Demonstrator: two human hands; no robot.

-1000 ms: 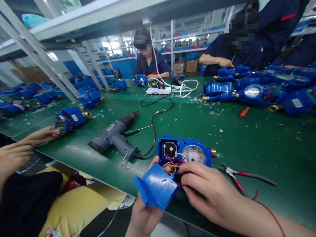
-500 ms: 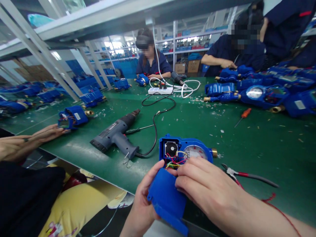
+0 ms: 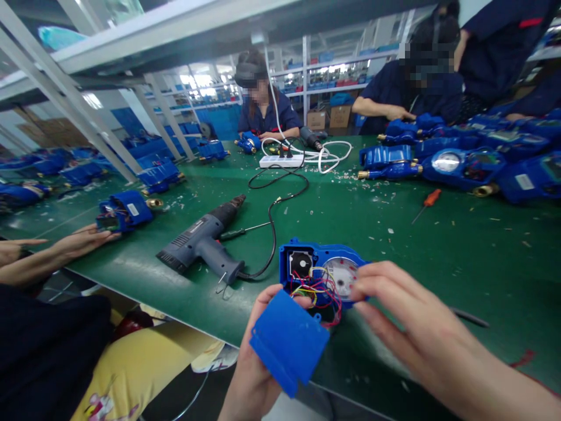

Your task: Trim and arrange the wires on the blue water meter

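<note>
A blue water meter lies on the green bench in front of me, its box part uncovered. Red, yellow and white wires spill out of it beside the round clear dial. My left hand grips a blue plastic cover, tilted just in front of the meter, with wires running behind it. Over the dial's right edge, my right hand has its thumb and fingers apart, with nothing visible between them. Whether its fingertips touch the meter I cannot tell.
A grey heat gun and a screwdriver lie left of the meter. A dark tool handle shows behind my right hand. An orange screwdriver, a power strip and several blue meters sit farther back. Co-workers sit around the bench.
My right hand has moved right, off the cover and wires, and its fingers have spread. More of the wires and dial shows. The cover has turned a little in my left hand.
</note>
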